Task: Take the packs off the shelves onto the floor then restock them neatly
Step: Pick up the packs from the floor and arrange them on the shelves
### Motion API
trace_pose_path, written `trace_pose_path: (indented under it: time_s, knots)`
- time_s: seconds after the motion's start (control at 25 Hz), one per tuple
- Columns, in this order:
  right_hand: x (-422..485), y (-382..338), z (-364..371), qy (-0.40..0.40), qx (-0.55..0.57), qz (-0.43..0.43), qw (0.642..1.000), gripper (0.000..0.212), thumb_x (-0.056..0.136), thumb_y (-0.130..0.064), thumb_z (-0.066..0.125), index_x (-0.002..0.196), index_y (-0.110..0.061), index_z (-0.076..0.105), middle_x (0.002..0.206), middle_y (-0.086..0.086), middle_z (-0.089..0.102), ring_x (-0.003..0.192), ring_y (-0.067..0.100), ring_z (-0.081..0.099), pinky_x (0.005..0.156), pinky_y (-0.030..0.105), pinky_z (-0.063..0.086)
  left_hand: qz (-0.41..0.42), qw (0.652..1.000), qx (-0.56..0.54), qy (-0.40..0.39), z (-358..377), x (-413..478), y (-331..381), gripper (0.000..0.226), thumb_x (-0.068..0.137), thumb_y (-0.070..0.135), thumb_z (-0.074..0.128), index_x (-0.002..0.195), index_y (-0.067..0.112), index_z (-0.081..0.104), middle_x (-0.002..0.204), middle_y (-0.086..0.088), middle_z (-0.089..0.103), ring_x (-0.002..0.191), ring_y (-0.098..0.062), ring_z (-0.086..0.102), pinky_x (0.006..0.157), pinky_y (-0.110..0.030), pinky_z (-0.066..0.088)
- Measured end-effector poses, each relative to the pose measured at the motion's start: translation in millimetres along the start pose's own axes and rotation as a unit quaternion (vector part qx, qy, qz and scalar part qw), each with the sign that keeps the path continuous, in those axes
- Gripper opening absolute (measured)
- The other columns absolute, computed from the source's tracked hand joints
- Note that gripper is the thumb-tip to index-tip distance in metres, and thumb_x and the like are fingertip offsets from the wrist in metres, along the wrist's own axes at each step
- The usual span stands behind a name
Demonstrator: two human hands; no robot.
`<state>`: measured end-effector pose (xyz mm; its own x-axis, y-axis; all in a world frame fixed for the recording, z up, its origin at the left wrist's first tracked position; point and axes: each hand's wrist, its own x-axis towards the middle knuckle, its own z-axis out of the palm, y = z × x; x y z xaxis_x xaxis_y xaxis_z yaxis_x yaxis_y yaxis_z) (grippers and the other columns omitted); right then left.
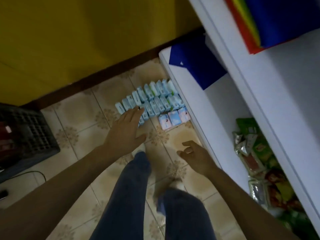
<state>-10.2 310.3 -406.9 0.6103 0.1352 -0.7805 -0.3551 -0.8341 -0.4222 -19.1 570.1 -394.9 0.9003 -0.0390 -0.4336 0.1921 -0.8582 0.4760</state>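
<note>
Several light blue packs (152, 97) stand in two rows on the tiled floor (81, 115) beside the white shelf unit (195, 104). Three pink and blue packs (174, 118) lie flat in front of them. My left hand (126, 130) reaches down with straight fingers, its fingertips over the near left end of the blue rows; contact is unclear. My right hand (194, 155) hangs above the floor near the shelf edge, fingers loosely curled and holding nothing.
A dark plastic crate (26, 135) sits at the left with a cable beside it. The lower shelf holds green and red snack packets (256, 163). Blue folded items (195, 61) and bright coloured ones (270, 19) fill upper shelves. My legs and feet stand on the tiles below.
</note>
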Motion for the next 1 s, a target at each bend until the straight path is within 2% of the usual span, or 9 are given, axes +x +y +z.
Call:
trace_pose_path:
  time_s: [0.16, 0.28, 0.36, 0.48, 0.64, 0.68, 0.8, 0.88, 1.0]
  knots:
    - [136, 29, 16, -0.009, -0.093, 0.036, 0.995, 0.032, 0.092, -0.036, 0.059, 0.117, -0.015, 0.059, 0.104, 0.002, 0.062, 0.094, 0.019, 0.059, 0.083, 0.030, 0.046, -0.087, 0.989, -0.048, -0.110, 91, 75, -62, 0.068, 0.093, 0.047, 0.053, 0.149, 0.018, 0.028, 0.155, -0.007, 0.029, 0.140, -0.026, 0.030, 0.108, -0.037, 0.030]
    - [236, 60, 51, -0.057, -0.168, 0.014, 0.984, 0.026, 0.093, -0.036, 0.055, 0.109, -0.016, 0.061, 0.111, 0.003, 0.063, 0.103, 0.023, 0.060, 0.092, 0.038, 0.049, -0.158, 0.961, -0.116, -0.197, 173, 131, -99, 0.056, 0.098, 0.034, 0.050, 0.147, 0.017, 0.031, 0.147, -0.008, 0.042, 0.132, -0.023, 0.043, 0.102, -0.028, 0.033]
    - [301, 83, 78, -0.085, -0.258, -0.023, 0.962, 0.030, 0.094, -0.042, 0.052, 0.112, -0.020, 0.057, 0.111, 0.003, 0.062, 0.105, 0.025, 0.060, 0.090, 0.039, 0.050, -0.186, 0.946, -0.140, -0.228, 227, 165, -123, 0.050, 0.098, 0.030, 0.050, 0.144, 0.016, 0.035, 0.140, -0.010, 0.049, 0.127, -0.025, 0.049, 0.102, -0.030, 0.036]
    - [394, 105, 104, -0.079, -0.397, -0.093, 0.910, 0.038, 0.097, -0.045, 0.046, 0.121, -0.015, 0.050, 0.112, 0.008, 0.061, 0.100, 0.026, 0.060, 0.080, 0.034, 0.046, -0.244, 0.926, -0.193, -0.217, 305, 217, -155, 0.045, 0.095, 0.028, 0.057, 0.137, 0.016, 0.045, 0.131, -0.010, 0.055, 0.117, -0.026, 0.055, 0.100, -0.038, 0.043]
    - [469, 124, 134, -0.039, -0.466, -0.130, 0.875, 0.048, 0.097, -0.050, 0.043, 0.122, -0.010, 0.054, 0.114, 0.010, 0.062, 0.106, 0.029, 0.060, 0.078, 0.034, 0.044, -0.311, 0.897, -0.251, -0.189, 385, 281, -173, 0.039, 0.092, 0.028, 0.061, 0.128, 0.016, 0.051, 0.112, -0.002, 0.059, 0.082, -0.014, 0.058, 0.061, -0.011, 0.045]
    - [481, 129, 143, -0.043, -0.484, -0.127, 0.865, 0.046, 0.097, -0.047, 0.045, 0.123, -0.010, 0.054, 0.116, 0.010, 0.061, 0.108, 0.029, 0.059, 0.081, 0.035, 0.045, -0.328, 0.887, -0.275, -0.176, 400, 295, -175, 0.038, 0.092, 0.027, 0.062, 0.126, 0.015, 0.052, 0.113, -0.003, 0.060, 0.080, -0.016, 0.058, 0.058, -0.012, 0.044]
    - [493, 138, 162, -0.041, -0.516, -0.137, 0.844, 0.031, 0.099, -0.028, 0.046, 0.125, -0.012, 0.053, 0.118, 0.006, 0.062, 0.110, 0.028, 0.060, 0.083, 0.037, 0.046, -0.330, 0.886, -0.285, -0.158, 425, 313, -168, 0.041, 0.094, 0.028, 0.059, 0.132, 0.013, 0.050, 0.127, -0.008, 0.059, 0.105, -0.028, 0.059, 0.077, -0.026, 0.042]
    - [486, 129, 156, -0.059, -0.524, -0.144, 0.838, 0.031, 0.098, -0.024, 0.045, 0.127, -0.015, 0.052, 0.119, 0.005, 0.062, 0.110, 0.027, 0.060, 0.079, 0.036, 0.044, -0.333, 0.882, -0.296, -0.157, 423, 309, -157, 0.043, 0.094, 0.032, 0.057, 0.132, 0.014, 0.047, 0.125, -0.008, 0.059, 0.097, -0.024, 0.059, 0.070, -0.025, 0.043]
    - [458, 103, 125, -0.117, -0.500, -0.138, 0.847, 0.036, 0.098, -0.028, 0.046, 0.132, -0.016, 0.048, 0.122, 0.008, 0.060, 0.112, 0.030, 0.058, 0.086, 0.040, 0.045, -0.371, 0.838, -0.383, -0.119, 386, 293, -138, 0.065, 0.090, 0.042, 0.061, 0.143, 0.018, 0.033, 0.132, -0.010, 0.055, 0.094, -0.018, 0.055, 0.070, -0.025, 0.045]
